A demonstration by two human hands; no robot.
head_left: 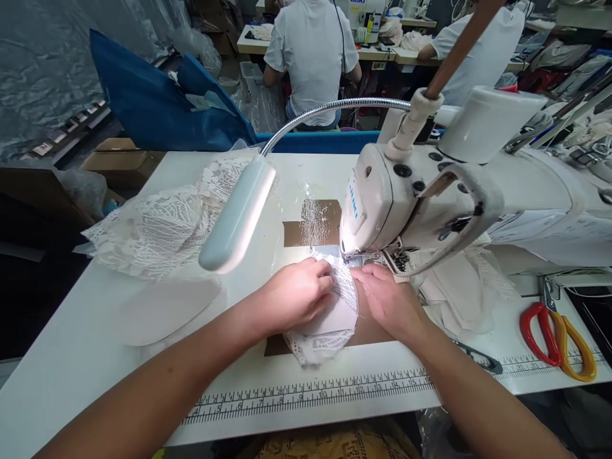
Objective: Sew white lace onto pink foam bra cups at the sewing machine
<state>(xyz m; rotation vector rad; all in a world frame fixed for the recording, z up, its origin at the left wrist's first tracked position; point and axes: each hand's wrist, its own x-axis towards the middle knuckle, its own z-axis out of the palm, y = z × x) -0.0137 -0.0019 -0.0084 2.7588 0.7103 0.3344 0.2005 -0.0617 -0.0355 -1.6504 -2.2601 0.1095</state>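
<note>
A white lace piece with a plain pale panel (327, 324) lies under the front of the white sewing machine (382, 191), its far end at the presser foot (352, 260). My left hand (300, 292) is closed on the piece's left side, fingers curled onto the lace. At its right edge, close to the needle area, my right hand (386, 298) has its fingers together, pinching the margin; the fingertips are partly hidden by the machine. Brown tape (318, 223) covers the table around the sewing spot.
A lamp (239, 213) on a bendy metal neck hangs over the table's left half. Lace pieces (157, 223) and pale cut panels (167, 309) lie left. More fabric (461, 290), scissors (559, 338) and thread snips (482, 358) lie right. A ruler strip (315, 395) runs along the front edge.
</note>
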